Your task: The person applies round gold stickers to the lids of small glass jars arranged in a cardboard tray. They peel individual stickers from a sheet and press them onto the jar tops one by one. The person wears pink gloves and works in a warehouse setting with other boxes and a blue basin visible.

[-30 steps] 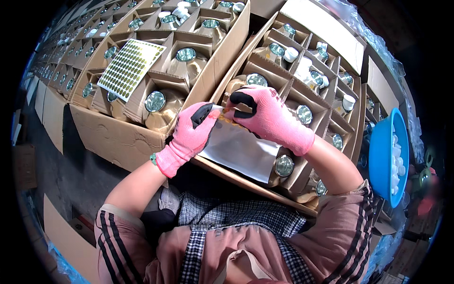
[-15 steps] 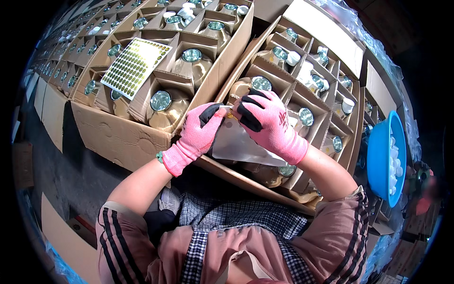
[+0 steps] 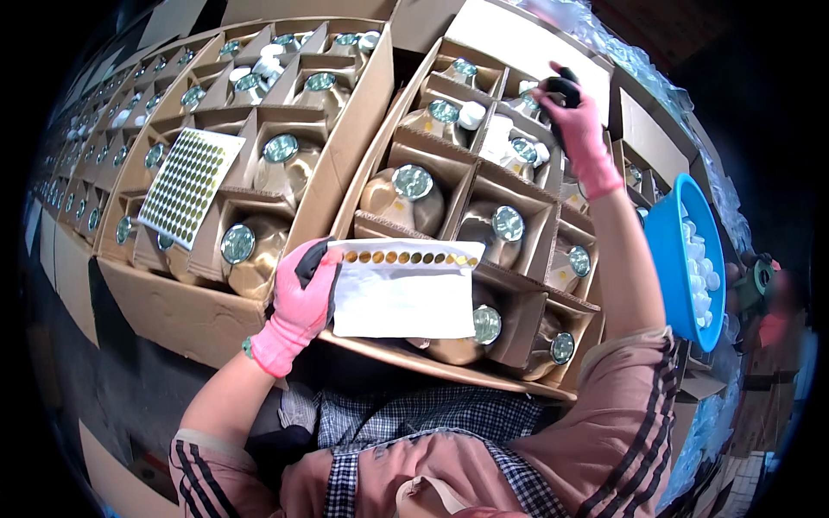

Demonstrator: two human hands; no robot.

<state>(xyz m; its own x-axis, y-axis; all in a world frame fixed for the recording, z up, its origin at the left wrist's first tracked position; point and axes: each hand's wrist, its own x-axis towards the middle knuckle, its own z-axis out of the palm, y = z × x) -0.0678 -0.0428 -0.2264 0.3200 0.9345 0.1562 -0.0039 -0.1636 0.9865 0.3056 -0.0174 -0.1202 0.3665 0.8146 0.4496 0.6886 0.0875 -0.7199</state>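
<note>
My left hand [image 3: 302, 298], in a pink glove with black fingertips, pinches the left edge of a white sticker sheet [image 3: 401, 302]. One row of round gold stickers runs along the sheet's top edge. The sheet lies over the near part of a divided cardboard box [image 3: 449, 375]. My right hand [image 3: 579, 129], gloved alike, reaches to the box's far right, fingers bent beside a glass jar [image 3: 528, 102]. Whatever its fingertips hold is too small to make out. A wide-bodied glass jar [image 3: 413, 183] stands in a compartment beyond the sheet.
At left, another divided box [image 3: 186, 302] holds jars, with a fuller gold sticker sheet [image 3: 190, 186] lying across its dividers. A blue basin [image 3: 669, 259] of white caps stands at right. White caps [image 3: 471, 115] lie among the jars. Clear plastic wrap [image 3: 652, 65] lines the far edge.
My right hand has left the sheet and moved far and right over the box. My left hand has moved left and nearer, keeping the sheet, which now lies flatter and shows its sticker row.
</note>
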